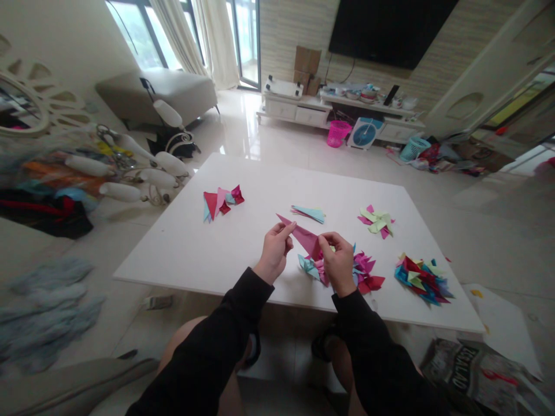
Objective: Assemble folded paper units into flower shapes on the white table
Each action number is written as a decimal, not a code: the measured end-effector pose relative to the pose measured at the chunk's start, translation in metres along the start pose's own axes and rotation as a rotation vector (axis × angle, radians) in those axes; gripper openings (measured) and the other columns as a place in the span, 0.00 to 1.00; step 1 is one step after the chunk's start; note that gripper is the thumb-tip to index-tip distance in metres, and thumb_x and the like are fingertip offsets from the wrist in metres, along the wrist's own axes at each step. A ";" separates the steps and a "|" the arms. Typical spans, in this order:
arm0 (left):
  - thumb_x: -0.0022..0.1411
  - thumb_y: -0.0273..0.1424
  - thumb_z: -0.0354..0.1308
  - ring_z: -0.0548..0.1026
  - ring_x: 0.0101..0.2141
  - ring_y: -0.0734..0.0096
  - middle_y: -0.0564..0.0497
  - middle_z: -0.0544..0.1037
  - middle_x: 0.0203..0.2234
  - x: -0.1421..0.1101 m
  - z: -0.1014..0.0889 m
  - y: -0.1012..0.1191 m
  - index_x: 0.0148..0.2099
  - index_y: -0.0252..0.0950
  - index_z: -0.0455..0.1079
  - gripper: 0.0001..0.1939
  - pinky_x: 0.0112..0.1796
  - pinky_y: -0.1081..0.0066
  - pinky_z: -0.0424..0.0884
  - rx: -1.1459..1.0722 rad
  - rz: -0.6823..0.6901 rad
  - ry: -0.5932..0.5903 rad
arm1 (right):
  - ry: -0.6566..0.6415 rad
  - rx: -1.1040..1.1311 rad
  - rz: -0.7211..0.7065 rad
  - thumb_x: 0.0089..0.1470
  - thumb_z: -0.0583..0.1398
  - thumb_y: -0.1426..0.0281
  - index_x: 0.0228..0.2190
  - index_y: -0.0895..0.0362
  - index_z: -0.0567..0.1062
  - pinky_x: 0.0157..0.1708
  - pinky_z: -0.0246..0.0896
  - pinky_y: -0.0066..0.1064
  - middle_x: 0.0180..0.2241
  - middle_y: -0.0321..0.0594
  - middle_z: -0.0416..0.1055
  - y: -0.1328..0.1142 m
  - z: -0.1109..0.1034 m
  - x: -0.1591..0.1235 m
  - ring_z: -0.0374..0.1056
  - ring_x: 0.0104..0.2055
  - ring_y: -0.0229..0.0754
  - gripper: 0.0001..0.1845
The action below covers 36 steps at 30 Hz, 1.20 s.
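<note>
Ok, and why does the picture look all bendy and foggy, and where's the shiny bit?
Head view: stretched toward the edges, like a wide lens; hazy and soft all over, with the pink folded paper and both hands lacking crisp detail; window washed out pale; bright glare streaks on the floor near the glass door; only faint, soft shadows on the white table.

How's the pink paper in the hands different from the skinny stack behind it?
The pink paper is held up by the left hand and right hand, but the stack lies on the table. The pink paper is one colour, while the stack shows light blue and other colours. The pink paper looks wider at its broad end than the stack does at its own. Both get narrower toward the left.
</note>
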State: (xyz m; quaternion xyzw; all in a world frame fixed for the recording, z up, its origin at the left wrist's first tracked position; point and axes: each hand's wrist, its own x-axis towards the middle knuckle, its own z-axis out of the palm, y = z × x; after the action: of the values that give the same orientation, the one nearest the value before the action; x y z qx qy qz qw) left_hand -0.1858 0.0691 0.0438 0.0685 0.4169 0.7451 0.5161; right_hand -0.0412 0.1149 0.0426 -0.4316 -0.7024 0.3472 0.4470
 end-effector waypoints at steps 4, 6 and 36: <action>0.47 0.33 0.74 0.62 0.17 0.87 0.58 0.73 0.26 0.003 -0.001 0.002 0.37 0.35 0.71 0.18 0.19 0.79 0.55 -0.038 0.014 0.060 | -0.005 0.014 0.035 0.58 0.60 0.63 0.27 0.56 0.76 0.36 0.61 0.33 0.27 0.36 0.72 -0.001 0.000 0.000 0.67 0.31 0.41 0.12; 0.48 0.32 0.73 0.61 0.17 0.87 0.58 0.72 0.24 0.005 -0.003 0.002 0.37 0.35 0.71 0.16 0.19 0.79 0.54 -0.043 0.023 0.084 | -0.016 0.038 0.066 0.58 0.60 0.62 0.27 0.56 0.76 0.34 0.61 0.32 0.27 0.36 0.72 -0.002 0.000 0.000 0.67 0.30 0.40 0.12; 0.52 0.20 0.68 0.77 0.27 0.76 0.48 0.78 0.25 0.064 -0.010 0.003 0.34 0.29 0.74 0.07 0.37 0.72 0.74 0.130 0.194 0.175 | 0.141 0.446 0.258 0.40 0.71 0.66 0.35 0.58 0.75 0.41 0.73 0.40 0.32 0.41 0.79 0.035 -0.020 0.026 0.77 0.35 0.44 0.18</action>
State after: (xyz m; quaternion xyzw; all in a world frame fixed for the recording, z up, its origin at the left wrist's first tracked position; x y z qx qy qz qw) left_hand -0.2219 0.1161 0.0184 0.0765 0.4992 0.7660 0.3978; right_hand -0.0180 0.1540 0.0282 -0.4317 -0.5148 0.5165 0.5309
